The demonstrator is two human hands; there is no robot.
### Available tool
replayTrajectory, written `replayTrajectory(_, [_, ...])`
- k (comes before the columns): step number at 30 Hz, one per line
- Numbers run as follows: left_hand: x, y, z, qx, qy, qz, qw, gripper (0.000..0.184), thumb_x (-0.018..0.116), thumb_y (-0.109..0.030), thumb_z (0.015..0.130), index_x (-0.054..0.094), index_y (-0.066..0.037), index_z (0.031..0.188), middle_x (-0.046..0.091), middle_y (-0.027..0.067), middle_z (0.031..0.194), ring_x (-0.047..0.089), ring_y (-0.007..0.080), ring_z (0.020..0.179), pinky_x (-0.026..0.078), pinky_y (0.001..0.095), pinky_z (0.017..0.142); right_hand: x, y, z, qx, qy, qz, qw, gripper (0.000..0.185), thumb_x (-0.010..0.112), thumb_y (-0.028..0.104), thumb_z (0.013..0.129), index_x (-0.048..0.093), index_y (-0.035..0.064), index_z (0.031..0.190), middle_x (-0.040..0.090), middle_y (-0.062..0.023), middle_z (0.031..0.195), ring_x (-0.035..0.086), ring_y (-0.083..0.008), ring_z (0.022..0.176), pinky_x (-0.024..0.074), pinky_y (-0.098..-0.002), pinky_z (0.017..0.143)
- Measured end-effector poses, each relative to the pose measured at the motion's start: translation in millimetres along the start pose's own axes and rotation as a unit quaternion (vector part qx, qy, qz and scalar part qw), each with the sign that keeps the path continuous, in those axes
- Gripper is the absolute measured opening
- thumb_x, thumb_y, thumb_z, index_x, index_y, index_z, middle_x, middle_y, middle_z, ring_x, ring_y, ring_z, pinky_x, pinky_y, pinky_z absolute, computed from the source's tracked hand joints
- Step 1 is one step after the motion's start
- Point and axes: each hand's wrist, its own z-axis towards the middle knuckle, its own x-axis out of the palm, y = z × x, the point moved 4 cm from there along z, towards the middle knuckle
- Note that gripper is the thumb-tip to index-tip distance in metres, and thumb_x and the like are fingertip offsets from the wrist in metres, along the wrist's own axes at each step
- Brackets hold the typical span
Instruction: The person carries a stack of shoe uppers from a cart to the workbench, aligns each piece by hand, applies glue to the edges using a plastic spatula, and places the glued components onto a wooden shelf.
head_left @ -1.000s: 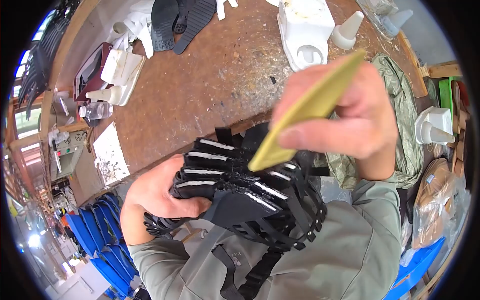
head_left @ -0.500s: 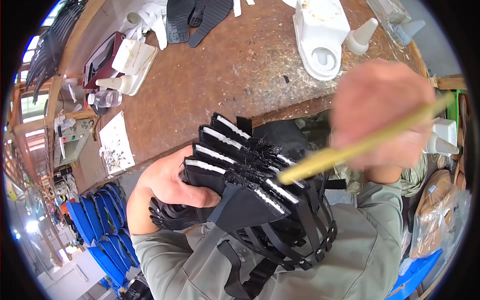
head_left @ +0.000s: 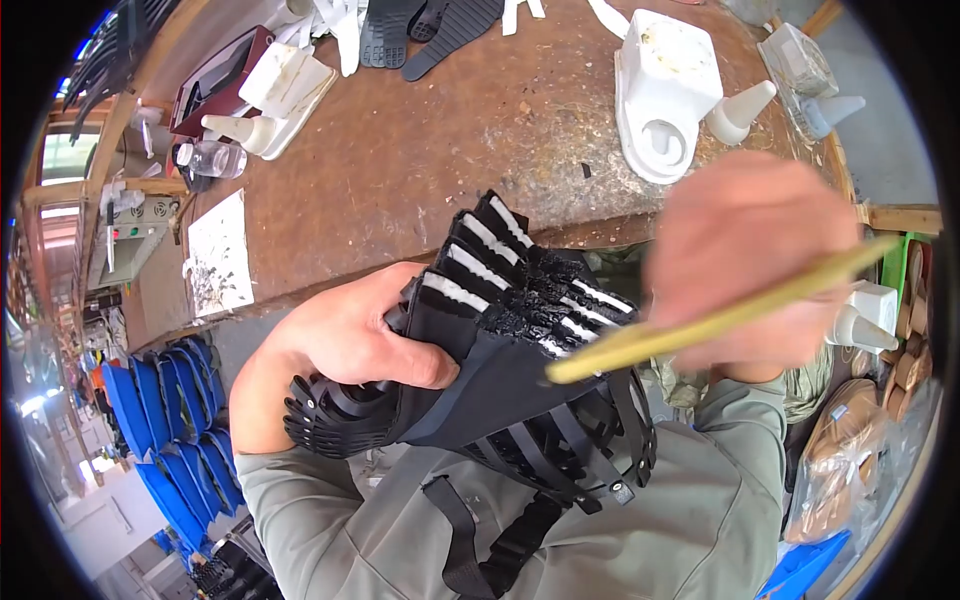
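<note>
My left hand (head_left: 405, 335) is closed around a stack of several black strappy shoe uppers (head_left: 500, 375), thumb on top, holding them over my lap. Rough white strips and frayed black edges face up along the stack. Riveted straps hang from both ends. My right hand (head_left: 750, 260), smeared by motion, grips a long yellow stick-like tool (head_left: 700, 325). The tool's lower left tip lies over or close to the edges of the uppers; whether it touches cannot be made out, nor whether it has bristles.
Beyond the uppers is a worn brown workbench (head_left: 400, 170). On it stand a white glue pot (head_left: 665, 85) with a cone-shaped nozzle, another white container (head_left: 288, 85), a clear bottle (head_left: 212, 158), black soles (head_left: 455, 38) and a stained paper sheet (head_left: 218, 255). Bagged tan footwear (head_left: 835, 450) lies right.
The stack of uppers has tilted, its far end now higher in view. The tool tip has shifted slightly left and down across the edges. The view has turned slightly.
</note>
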Motion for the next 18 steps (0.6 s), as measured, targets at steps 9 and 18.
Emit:
replayTrajectory(9, [-6,4,-2,0.033,-0.018,0.088,0.995,0.049,0.07,-0.008,0.068,0.056,0.003,0.114,0.063,0.0075,0.092,0.055,0.0135,0.087,0.046,0.0285,0.08,10,-16,10,-0.097,0.115,-0.046,0.988,0.026,0.064,0.024,0.085,0.072,-0.0008,0.085,0.064,-0.0081,0.069,0.061,-0.0178,0.053,0.0443,-0.0267,0.043])
replayTrajectory(18, [-2,-8,-8,0.062,-0.024,0.072,0.995,0.046,0.065,0.0,0.066,0.057,0.004,0.112,0.06,0.0022,0.087,0.053,0.0095,0.08,0.045,0.0253,0.071,-9,-18,3,-0.087,0.011,0.083,0.993,0.025,0.065,0.024,0.087,0.069,-0.0008,0.084,0.063,-0.0065,0.067,0.057,-0.0165,0.051,0.0421,-0.026,0.039])
